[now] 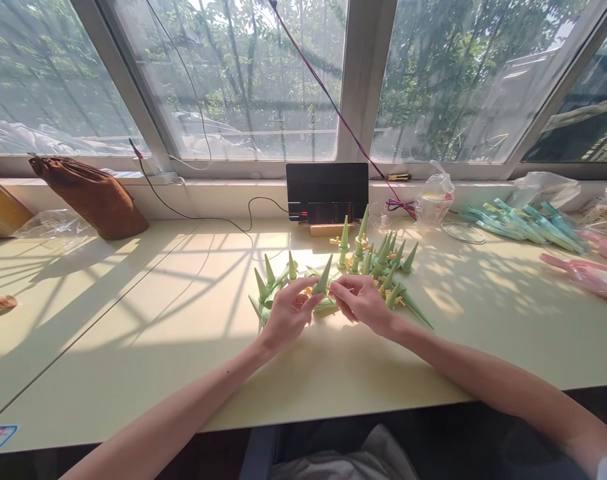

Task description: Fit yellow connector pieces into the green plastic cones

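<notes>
My left hand [288, 315] pinches a green cone-shaped plastic spike [323, 277] between thumb and fingers, its tip pointing up. Close beside it, my right hand [362, 301] has its fingers closed in a pinch at the spike's base; what it grips is too small to name. Both hands hover just above the pale yellow table [158, 320]. Around them lie several more green spikes: a pile [272, 279] under and left of my left hand, another pile [383, 260] behind my right hand. Small yellow connector pieces [389, 293] sit among them.
A dark tablet on a wooden stand [327, 192] stands at the window sill, cabled. A brown pouch [91, 195] lies far left. A plastic bag [435, 197], bagged teal spikes [523, 223] and pink bagged items [588, 273] occupy the right side.
</notes>
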Action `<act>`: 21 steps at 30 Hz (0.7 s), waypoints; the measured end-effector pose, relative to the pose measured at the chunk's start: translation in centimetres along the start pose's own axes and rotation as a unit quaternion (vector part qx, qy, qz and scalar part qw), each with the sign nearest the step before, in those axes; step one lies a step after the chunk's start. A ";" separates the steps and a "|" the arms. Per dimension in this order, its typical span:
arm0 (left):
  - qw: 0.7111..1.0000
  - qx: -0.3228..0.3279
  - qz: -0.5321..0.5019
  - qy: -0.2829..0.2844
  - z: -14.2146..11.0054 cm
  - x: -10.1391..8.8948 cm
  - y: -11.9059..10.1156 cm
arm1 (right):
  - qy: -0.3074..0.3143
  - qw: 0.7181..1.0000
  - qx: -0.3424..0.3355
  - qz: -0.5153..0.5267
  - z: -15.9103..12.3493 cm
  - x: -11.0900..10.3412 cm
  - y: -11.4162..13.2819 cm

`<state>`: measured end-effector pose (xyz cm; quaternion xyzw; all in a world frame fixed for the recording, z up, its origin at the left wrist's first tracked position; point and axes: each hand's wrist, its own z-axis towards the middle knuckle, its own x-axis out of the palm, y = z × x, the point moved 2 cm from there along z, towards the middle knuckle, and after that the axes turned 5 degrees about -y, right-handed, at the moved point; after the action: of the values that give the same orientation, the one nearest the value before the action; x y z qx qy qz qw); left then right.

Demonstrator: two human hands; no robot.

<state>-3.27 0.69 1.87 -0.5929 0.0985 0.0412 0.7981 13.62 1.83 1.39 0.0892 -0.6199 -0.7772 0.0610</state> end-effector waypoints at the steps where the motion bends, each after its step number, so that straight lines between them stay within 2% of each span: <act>1: 1.000 0.005 -0.002 0.000 0.0 0.0 0.0 | 0.010 0.999 0.025 0.033 0.0 0.0 0.0; 4: 1.000 0.020 -0.005 0.000 0.0 0.0 0.2 | 0.036 0.985 0.109 0.129 0.2 0.0 -0.1; 9: 0.998 0.055 0.006 0.005 0.1 0.0 0.5 | 0.086 0.940 0.227 0.240 0.3 -0.1 -0.4; 13: 0.997 0.071 0.021 0.006 0.2 0.1 0.5 | 0.102 0.927 0.243 0.268 0.4 0.0 -0.5; 21: 0.996 0.072 0.043 0.007 0.0 0.2 0.0 | 0.077 0.945 0.216 0.233 0.1 0.6 0.6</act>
<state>-3.08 0.70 1.84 -0.5290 0.1321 0.0646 0.8358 12.97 1.66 1.93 0.0126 -0.7700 -0.5793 0.2672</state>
